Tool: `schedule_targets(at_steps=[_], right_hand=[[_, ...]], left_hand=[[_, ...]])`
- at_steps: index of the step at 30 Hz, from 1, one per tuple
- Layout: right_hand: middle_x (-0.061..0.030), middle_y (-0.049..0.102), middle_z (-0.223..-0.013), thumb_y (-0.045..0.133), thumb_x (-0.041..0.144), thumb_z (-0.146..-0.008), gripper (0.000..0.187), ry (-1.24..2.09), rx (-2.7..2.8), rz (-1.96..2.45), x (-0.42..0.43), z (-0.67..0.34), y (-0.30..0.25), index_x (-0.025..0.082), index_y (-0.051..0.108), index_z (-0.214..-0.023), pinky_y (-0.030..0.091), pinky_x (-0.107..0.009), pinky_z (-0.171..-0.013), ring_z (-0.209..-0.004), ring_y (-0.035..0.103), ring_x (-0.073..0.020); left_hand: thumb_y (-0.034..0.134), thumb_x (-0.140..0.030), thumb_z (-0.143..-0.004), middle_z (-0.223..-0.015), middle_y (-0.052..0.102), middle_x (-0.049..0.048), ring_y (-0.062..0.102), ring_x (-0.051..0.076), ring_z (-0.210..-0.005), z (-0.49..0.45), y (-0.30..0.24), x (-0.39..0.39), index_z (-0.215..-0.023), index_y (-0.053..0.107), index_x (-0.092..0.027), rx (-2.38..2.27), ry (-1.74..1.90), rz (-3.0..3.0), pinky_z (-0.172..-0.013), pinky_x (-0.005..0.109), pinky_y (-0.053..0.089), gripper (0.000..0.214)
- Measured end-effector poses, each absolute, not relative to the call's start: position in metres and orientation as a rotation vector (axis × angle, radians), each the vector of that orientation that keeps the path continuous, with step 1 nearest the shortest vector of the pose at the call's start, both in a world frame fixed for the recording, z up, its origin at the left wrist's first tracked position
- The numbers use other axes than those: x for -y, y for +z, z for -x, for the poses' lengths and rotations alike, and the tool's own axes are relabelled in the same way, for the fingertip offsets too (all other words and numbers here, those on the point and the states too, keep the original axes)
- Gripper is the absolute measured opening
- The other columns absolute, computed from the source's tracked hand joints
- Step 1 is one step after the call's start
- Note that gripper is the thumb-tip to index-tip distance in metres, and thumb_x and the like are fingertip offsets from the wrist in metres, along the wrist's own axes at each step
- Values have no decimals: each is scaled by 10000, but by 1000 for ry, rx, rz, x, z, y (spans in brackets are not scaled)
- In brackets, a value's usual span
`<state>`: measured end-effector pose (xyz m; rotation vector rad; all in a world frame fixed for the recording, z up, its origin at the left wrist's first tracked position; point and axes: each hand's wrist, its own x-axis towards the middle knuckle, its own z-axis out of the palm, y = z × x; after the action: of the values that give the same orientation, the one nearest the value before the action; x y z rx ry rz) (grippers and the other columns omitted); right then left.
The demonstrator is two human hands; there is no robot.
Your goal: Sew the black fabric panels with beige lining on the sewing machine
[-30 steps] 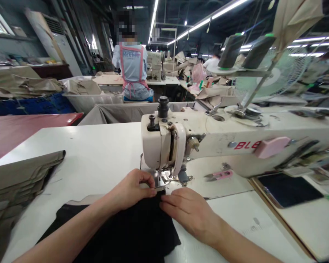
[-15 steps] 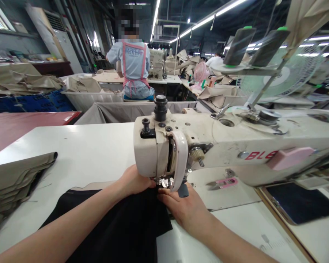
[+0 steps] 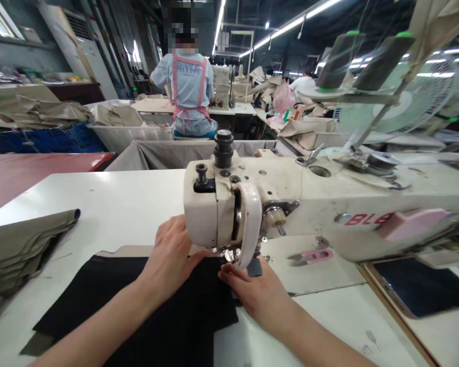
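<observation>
A cream sewing machine (image 3: 283, 204) stands across the white table (image 3: 110, 204). A piece of black fabric (image 3: 137, 311) lies flat in front of it, its far edge under the needle area (image 3: 229, 253). My left hand (image 3: 172, 257) rests on the fabric just left of the presser foot, fingers stretched out and pressing down. My right hand (image 3: 252, 290) lies on the fabric's right edge below the machine head, its fingertips pressed together at the foot and partly hidden by the head.
A stack of khaki fabric pieces (image 3: 19, 250) lies at the table's left edge. Pink thread snips (image 3: 309, 256) rest on the machine bed. A dark tablet (image 3: 424, 288) lies at the right. A person in a pink apron (image 3: 189, 86) sits ahead, back turned.
My left hand has opened from a pinch to flat fingers and slid further left of the machine head. The black fabric has spread out leftwards. The view has moved closer to the machine.
</observation>
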<state>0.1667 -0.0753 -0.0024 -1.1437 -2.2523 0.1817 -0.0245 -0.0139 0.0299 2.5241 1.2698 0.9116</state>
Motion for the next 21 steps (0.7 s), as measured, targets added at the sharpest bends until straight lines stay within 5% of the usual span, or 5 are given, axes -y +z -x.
schedule_targets(at_steps=[4, 8, 12, 16, 21], right_hand=[[-70, 675, -828, 488, 174, -912, 186, 407, 2141, 1208, 81, -166, 3, 194, 673, -912, 466, -336, -669, -785, 611, -218], [-41, 679, -852, 412, 186, -947, 259, 891, 1791, 1289, 107, -159, 8, 206, 541, -1170, 520, -271, -626, -733, 657, -156], [-40, 691, -893, 648, 295, -796, 492, 1647, 871, 1154, 128, -145, 8, 187, 444, -1231, 562, -332, -715, -794, 686, -184], [15, 676, -687, 737, 239, -636, 533, 1598, 686, 1215, 128, -135, 7, 160, 543, -1126, 556, -329, -668, -661, 671, -178], [19, 685, -687, 725, 176, -593, 445, 1670, 639, 1220, 129, -133, 13, 160, 648, -1031, 529, -283, -655, -607, 645, -136]], left_hand=[[832, -289, -505, -977, 598, 42, 578, 216, -821, 28, 19, 78, -1019, 515, -208, -1302, 739, -2223, -699, 333, 524, 610], [794, -141, -545, -838, 566, -13, 539, 165, -745, 26, 8, 94, -954, 499, -214, -1379, 601, -1974, -691, 288, 490, 510], [808, -165, -555, -815, 552, -25, 525, 154, -747, 28, 9, 83, -941, 507, -215, -1297, 567, -1919, -681, 266, 468, 492], [807, -149, -576, -821, 567, -18, 537, 157, -754, 34, 11, 81, -938, 531, -212, -1226, 622, -1954, -673, 263, 478, 459], [543, -127, -860, -785, 609, 10, 575, 135, -730, 31, 12, 92, -867, 594, -193, -1019, 875, -2142, -655, 232, 502, 84]])
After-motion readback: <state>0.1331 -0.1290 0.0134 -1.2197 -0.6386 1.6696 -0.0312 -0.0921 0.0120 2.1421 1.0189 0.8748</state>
